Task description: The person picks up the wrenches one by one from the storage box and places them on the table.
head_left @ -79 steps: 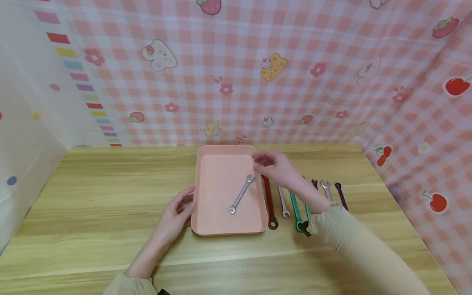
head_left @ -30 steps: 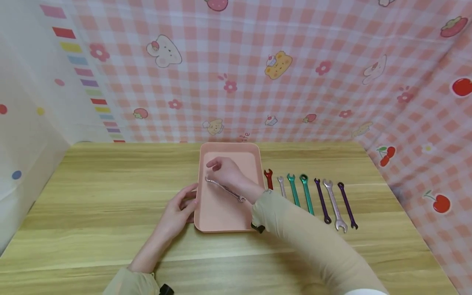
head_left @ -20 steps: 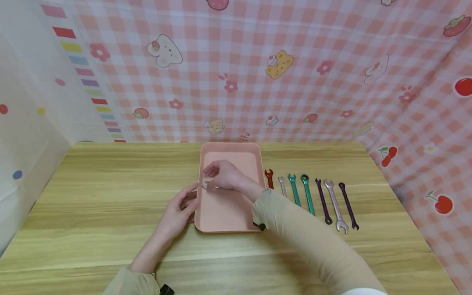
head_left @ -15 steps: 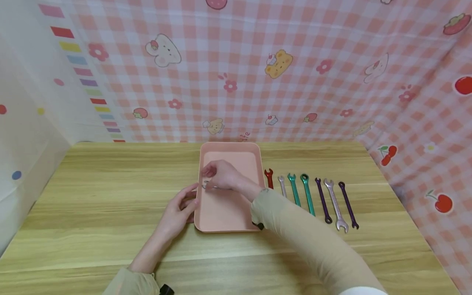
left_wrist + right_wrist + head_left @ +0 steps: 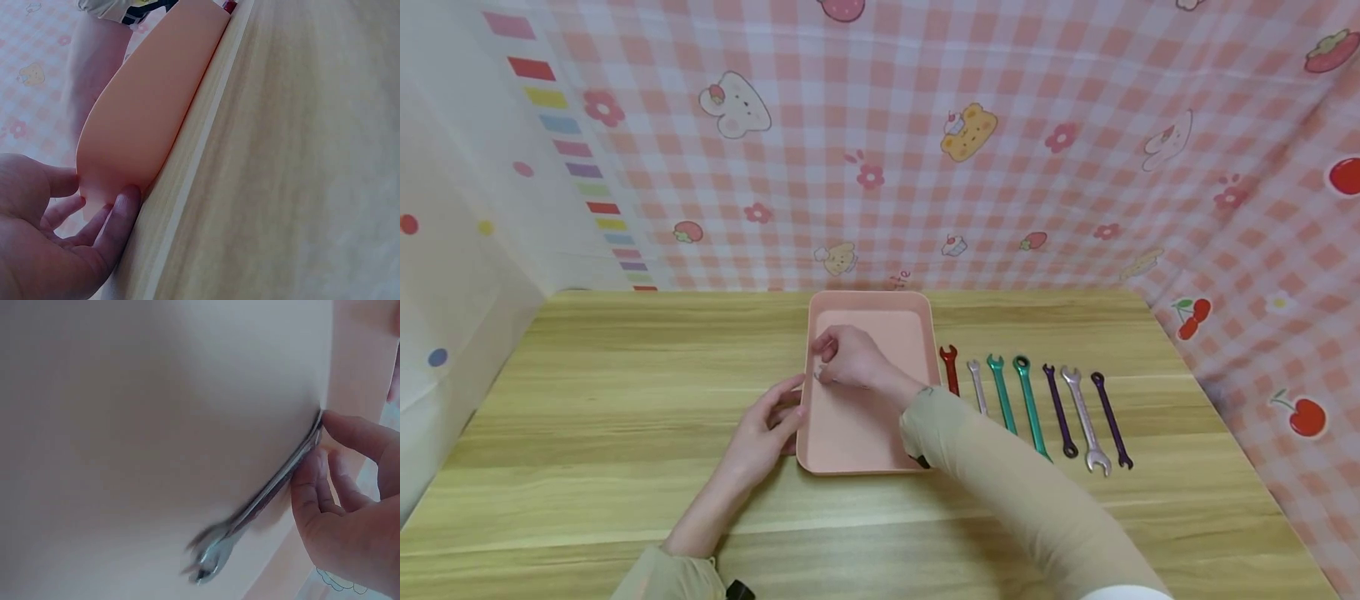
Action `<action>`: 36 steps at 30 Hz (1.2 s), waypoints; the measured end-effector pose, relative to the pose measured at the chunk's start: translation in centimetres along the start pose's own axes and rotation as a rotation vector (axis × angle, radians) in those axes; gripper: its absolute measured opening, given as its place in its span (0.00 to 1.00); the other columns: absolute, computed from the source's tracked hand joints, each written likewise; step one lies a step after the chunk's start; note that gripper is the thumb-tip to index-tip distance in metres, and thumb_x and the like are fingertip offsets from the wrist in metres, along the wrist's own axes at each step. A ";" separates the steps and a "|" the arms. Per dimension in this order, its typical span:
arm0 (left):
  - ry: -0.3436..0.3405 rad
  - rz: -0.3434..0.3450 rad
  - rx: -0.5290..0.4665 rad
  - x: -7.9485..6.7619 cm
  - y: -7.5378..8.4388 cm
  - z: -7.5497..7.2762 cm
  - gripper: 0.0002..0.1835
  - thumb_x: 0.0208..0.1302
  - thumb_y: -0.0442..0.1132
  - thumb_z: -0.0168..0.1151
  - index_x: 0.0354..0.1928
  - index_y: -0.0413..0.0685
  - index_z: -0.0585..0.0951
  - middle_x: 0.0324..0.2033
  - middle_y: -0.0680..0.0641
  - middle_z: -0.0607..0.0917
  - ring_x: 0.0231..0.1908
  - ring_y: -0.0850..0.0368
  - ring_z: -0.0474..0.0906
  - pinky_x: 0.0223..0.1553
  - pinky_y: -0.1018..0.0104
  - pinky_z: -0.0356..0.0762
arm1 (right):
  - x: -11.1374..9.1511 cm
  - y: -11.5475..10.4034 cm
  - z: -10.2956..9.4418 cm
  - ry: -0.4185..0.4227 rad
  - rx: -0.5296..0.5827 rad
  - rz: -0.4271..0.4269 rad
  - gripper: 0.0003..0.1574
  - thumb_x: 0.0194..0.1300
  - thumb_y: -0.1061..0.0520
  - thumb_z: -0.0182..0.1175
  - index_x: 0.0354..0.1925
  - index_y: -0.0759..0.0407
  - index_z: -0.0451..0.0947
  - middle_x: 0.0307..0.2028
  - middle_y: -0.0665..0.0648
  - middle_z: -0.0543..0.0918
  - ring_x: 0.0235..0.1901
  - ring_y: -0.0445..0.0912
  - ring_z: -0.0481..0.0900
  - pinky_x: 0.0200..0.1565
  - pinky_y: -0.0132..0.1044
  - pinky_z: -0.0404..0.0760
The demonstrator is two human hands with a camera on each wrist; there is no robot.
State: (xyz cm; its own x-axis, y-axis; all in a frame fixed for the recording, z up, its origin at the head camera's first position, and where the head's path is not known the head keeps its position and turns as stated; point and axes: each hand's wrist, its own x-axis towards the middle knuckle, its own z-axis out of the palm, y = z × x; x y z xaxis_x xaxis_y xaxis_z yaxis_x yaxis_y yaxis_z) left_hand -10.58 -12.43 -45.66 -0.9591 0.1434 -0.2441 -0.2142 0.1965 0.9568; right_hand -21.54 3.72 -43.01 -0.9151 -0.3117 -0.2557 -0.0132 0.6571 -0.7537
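My right hand point(image 5: 853, 360) is over the left part of a shallow pink tray point(image 5: 868, 465). It pinches a silver wrench point(image 5: 265, 495) near one end between thumb and fingers. In the right wrist view, the open-ended far head of the wrench slants down over the tray floor, and the gripped end reaches the tray wall. The head view shows only a bit of the wrench; the hand covers most of it. My left hand point(image 5: 760, 429) rests beside the tray, fingertips touching its outer left wall, as the left wrist view also shows point(image 5: 59, 234).
Right of the tray, several wrenches lie in a row: a red wrench point(image 5: 950, 367), a small silver wrench point(image 5: 977, 387), teal ones point(image 5: 1002, 392), purple ones point(image 5: 1060, 412) and a larger silver wrench point(image 5: 1086, 423). Checked cloth point(image 5: 820, 108) hangs behind the wooden table point(image 5: 647, 400).
The right hand has moved from the tray's right rim leftward over the tray and taken hold of the silver wrench, which lay on the tray floor. The left hand has stayed at the tray.
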 end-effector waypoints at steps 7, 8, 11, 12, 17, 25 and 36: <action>0.000 -0.006 0.002 0.0 -0.1 0.0 0.29 0.80 0.33 0.52 0.80 0.46 0.65 0.71 0.30 0.74 0.61 0.44 0.80 0.42 0.68 0.85 | 0.0 0.2 0.1 0.028 -0.044 -0.053 0.23 0.55 0.70 0.73 0.51 0.63 0.85 0.39 0.57 0.86 0.37 0.41 0.76 0.40 0.26 0.73; 0.000 -0.007 0.001 0.0 -0.1 0.0 0.29 0.80 0.33 0.52 0.80 0.46 0.65 0.71 0.30 0.74 0.61 0.43 0.80 0.42 0.68 0.85 | 0.0 0.1 0.2 0.027 -0.057 -0.062 0.24 0.55 0.70 0.73 0.51 0.63 0.85 0.39 0.58 0.87 0.37 0.41 0.76 0.40 0.26 0.73; 0.004 -0.010 0.000 0.1 -0.2 0.0 0.29 0.80 0.33 0.52 0.80 0.47 0.65 0.71 0.31 0.74 0.62 0.43 0.80 0.42 0.68 0.86 | 0.0 0.1 0.2 0.032 -0.092 -0.071 0.23 0.56 0.70 0.72 0.51 0.64 0.85 0.41 0.59 0.88 0.38 0.42 0.77 0.42 0.26 0.74; 0.004 -0.010 -0.002 0.1 -0.2 0.0 0.29 0.80 0.33 0.52 0.80 0.47 0.65 0.71 0.31 0.73 0.62 0.43 0.80 0.42 0.68 0.86 | 0.1 0.1 0.2 0.031 -0.097 -0.066 0.22 0.56 0.70 0.71 0.51 0.64 0.85 0.41 0.59 0.88 0.38 0.42 0.77 0.42 0.27 0.74; 0.003 -0.005 0.000 0.1 -0.3 0.0 0.29 0.81 0.33 0.52 0.80 0.47 0.65 0.70 0.31 0.74 0.61 0.43 0.80 0.42 0.68 0.86 | 0.3 0.1 0.2 0.013 -0.104 -0.040 0.22 0.56 0.71 0.69 0.51 0.64 0.86 0.41 0.59 0.88 0.37 0.42 0.76 0.38 0.26 0.72; 0.002 -0.011 -0.001 0.2 -0.3 0.1 0.29 0.80 0.33 0.52 0.80 0.47 0.64 0.71 0.31 0.73 0.62 0.42 0.79 0.42 0.67 0.86 | 0.0 0.5 -0.2 -0.012 -0.005 -0.045 0.19 0.58 0.71 0.69 0.50 0.65 0.87 0.38 0.60 0.88 0.34 0.41 0.76 0.34 0.24 0.73; 0.000 -0.016 0.001 0.1 0.0 0.2 0.29 0.80 0.32 0.52 0.80 0.46 0.65 0.71 0.30 0.73 0.60 0.46 0.80 0.40 0.70 0.85 | -1.3 0.8 -3.3 -0.067 0.008 -0.111 0.15 0.67 0.60 0.70 0.52 0.60 0.89 0.49 0.58 0.92 0.38 0.37 0.80 0.41 0.24 0.81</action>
State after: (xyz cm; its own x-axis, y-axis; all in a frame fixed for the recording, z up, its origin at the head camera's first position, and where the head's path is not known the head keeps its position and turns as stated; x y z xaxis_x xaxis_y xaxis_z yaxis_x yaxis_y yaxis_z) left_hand -10.63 -12.26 -45.74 -0.9556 0.1399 -0.2593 -0.2292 0.2001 0.9526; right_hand -21.71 6.88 -41.25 -0.8792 -0.4277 -0.2099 -0.1097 0.6106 -0.7843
